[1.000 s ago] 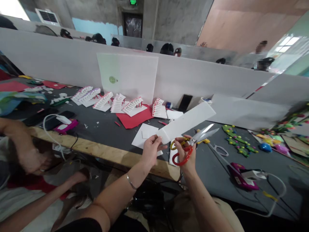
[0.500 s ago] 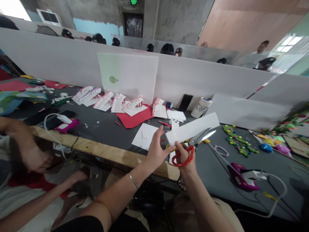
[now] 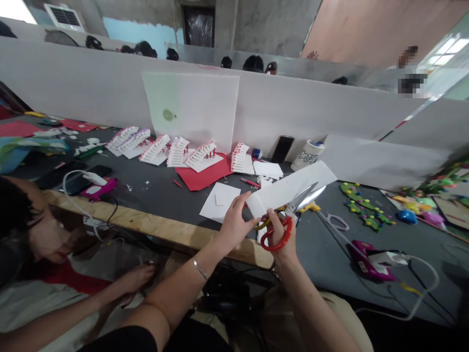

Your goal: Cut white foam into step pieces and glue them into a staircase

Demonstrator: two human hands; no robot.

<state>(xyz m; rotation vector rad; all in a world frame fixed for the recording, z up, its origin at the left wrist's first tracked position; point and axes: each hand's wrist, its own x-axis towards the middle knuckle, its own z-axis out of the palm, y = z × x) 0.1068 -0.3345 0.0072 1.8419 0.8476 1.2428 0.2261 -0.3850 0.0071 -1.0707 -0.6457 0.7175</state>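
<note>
A long strip of white card (image 3: pixel 296 183) slants over the desk in front of me, its near left end creased or overlapped. My left hand (image 3: pixel 234 222) has that end between fingers and thumb. Looped over the fingers of my right hand (image 3: pixel 286 250) are red-handled scissors (image 3: pixel 279 240), their metal blades pointing away to the right, beside the strip. My right thumb also rests near the strip's lower edge. Under the strip lie a yellow tool, partly hidden, and white scraps. A white card sheet (image 3: pixel 220 201) with a small folded piece lies left of my left hand.
Several small white stair models (image 3: pixel 200 156) stand along the back, one on red card (image 3: pixel 205 175). Behind the strip are a phone (image 3: pixel 282 149) and a white cup (image 3: pixel 307 154). A pink power strip (image 3: pixel 370 261) with cables lies right. Another person's head (image 3: pixel 32 230) leans in at left.
My left fingers have come in onto the strip's near end, where they were apart from it before. The person at left has leaned forward, and the head now shows.
</note>
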